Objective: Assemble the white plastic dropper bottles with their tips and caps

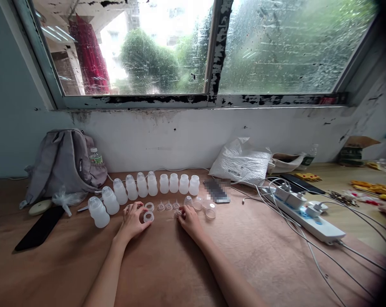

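On the brown table my left hand (133, 219) is open, thumb and fingers apart, beside two white bottle collar rings, a front ring (148, 216) and a back ring (149, 206). My right hand (189, 219) has its fingers bent down onto a clear bottle teat (177, 214), which they partly hide. Between the hands stand several more clear teats (168, 205) in a row. Close to my right fingers are a clear dome cap (188, 201) and some clear round caps (210, 212). Behind them curves a row of frosted baby bottles; the left ones (99, 212) wear clear caps, the right ones (174, 183) look shorter.
A grey backpack (63, 160), a black phone-like slab (39, 229) and a knotted plastic bag (68, 198) lie left. To the right are a silver padded bag (240, 162), a pixelated phone (217, 190) and a white power strip (317, 224) with trailing cables. A wall and window close off the back.
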A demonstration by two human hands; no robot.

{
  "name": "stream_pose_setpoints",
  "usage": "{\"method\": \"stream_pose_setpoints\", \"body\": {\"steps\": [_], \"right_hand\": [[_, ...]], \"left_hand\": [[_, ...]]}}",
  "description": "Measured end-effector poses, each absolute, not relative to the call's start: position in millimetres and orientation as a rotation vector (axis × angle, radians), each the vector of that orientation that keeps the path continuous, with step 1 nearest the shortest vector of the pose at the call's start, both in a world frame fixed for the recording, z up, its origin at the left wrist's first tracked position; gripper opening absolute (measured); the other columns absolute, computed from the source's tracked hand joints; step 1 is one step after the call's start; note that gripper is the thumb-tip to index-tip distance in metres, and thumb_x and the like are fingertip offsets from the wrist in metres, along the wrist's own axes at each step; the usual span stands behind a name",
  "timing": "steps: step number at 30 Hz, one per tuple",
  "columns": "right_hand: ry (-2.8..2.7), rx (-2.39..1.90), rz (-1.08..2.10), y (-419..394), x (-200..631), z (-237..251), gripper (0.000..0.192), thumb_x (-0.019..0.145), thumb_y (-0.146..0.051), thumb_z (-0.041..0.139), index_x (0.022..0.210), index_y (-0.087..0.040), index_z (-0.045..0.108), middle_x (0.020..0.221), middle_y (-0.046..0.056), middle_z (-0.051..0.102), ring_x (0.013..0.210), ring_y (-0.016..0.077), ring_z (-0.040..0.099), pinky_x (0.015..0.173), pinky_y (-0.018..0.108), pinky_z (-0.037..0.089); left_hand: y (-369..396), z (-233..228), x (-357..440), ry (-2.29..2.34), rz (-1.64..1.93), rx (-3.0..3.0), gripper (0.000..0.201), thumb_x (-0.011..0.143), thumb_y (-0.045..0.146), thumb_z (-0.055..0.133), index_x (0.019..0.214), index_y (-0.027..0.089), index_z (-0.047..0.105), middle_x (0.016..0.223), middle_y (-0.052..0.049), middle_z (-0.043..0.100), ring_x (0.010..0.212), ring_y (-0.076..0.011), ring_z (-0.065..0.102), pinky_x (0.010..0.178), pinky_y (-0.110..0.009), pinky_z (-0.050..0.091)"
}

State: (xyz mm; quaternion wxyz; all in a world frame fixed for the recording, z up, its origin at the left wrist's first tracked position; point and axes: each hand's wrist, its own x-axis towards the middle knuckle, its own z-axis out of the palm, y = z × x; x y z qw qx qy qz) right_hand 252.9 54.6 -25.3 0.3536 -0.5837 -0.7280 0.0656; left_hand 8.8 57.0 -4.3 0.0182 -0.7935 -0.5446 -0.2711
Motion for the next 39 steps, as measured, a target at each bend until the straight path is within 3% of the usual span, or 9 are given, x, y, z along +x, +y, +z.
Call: {"method": "stream_pose_setpoints", "body": {"steps": [6, 12, 19, 25, 31, 35, 39], "right_hand": [[-1.872, -1.49, 0.189, 52.2, 252.8, -21.2, 0.013, 0.075, -0.018, 0.047, 0.085, -0.018, 0.055, 0.074, 0.004, 0.057, 0.073, 0.0185, 0.053, 0.066, 0.028, 0.042], [-1.81, -1.431, 0.213, 55.6, 255.9, -26.5, 0.014, 0.075, -0.022, 0.046, 0.086, -0.018, 0.055, 0.074, 0.004, 0.056, 0.073, 0.0184, 0.054, 0.066, 0.028, 0.043], [-1.737, -1.354, 0.255, 54.7, 259.6, -22.9, 0.018, 0.076, -0.022, 0.042, 0.089, -0.017, 0.053, 0.071, 0.004, 0.055, 0.071, 0.0185, 0.055, 0.064, 0.029, 0.044], [-1.721, -1.348, 0.261, 52.5, 260.9, -21.2, 0.017, 0.076, -0.02, 0.041, 0.087, -0.018, 0.053, 0.069, 0.003, 0.056, 0.069, 0.0179, 0.055, 0.063, 0.028, 0.044], [-1.743, -1.378, 0.299, 53.1, 260.5, -25.5, 0.019, 0.073, -0.019, 0.043, 0.089, -0.018, 0.054, 0.071, 0.003, 0.058, 0.065, 0.0159, 0.056, 0.06, 0.025, 0.043], [-1.738, -1.414, 0.307, 53.0, 256.6, -29.4, 0.019, 0.075, -0.02, 0.043, 0.09, -0.019, 0.054, 0.072, 0.003, 0.059, 0.064, 0.0156, 0.056, 0.059, 0.025, 0.043], [-1.738, -1.412, 0.281, 50.4, 253.6, -29.7, 0.015, 0.077, -0.022, 0.043, 0.086, -0.019, 0.055, 0.076, 0.004, 0.061, 0.07, 0.0171, 0.057, 0.063, 0.027, 0.043]], "left_hand": [[55.7, -3.6, 9.0, -1.616, -0.899, -2.476, 0.034, 0.063, 0.042, 0.062, 0.091, 0.024, 0.055, 0.104, -0.004, 0.05, 0.098, -0.0238, 0.045, 0.086, -0.04, 0.032], [64.6, 4.3, 27.9, -1.646, -1.08, -2.199, 0.025, 0.077, 0.034, 0.051, 0.098, 0.021, 0.055, 0.101, -0.007, 0.053, 0.092, -0.0229, 0.049, 0.081, -0.036, 0.034], [113.3, 47.8, 61.3, -1.64, -1.107, -1.905, 0.041, 0.08, 0.03, 0.048, 0.119, 0.02, 0.046, 0.111, -0.012, 0.048, 0.098, -0.0282, 0.045, 0.08, -0.039, 0.033], [146.3, 60.5, 69.1, -1.594, -1.121, -1.9, 0.025, 0.076, 0.027, 0.052, 0.098, 0.017, 0.06, 0.108, -0.014, 0.052, 0.098, -0.0315, 0.045, 0.078, -0.042, 0.033], [128.4, 55.5, 66.8, -1.462, -1.156, -2.014, 0.017, 0.079, 0.024, 0.051, 0.093, 0.02, 0.059, 0.09, -0.007, 0.063, 0.089, -0.0239, 0.054, 0.079, -0.036, 0.037], [92.7, 54.7, 66.6, -1.169, -1.422, -2.012, 0.021, 0.079, 0.027, 0.053, 0.098, 0.021, 0.057, 0.102, -0.007, 0.059, 0.097, -0.0208, 0.053, 0.087, -0.036, 0.037], [51.7, 37.6, 73.4, -1.013, -1.658, -2.021, 0.03, 0.076, 0.022, 0.057, 0.106, 0.023, 0.052, 0.103, -0.006, 0.056, 0.09, -0.0182, 0.056, 0.078, -0.033, 0.045]]}}
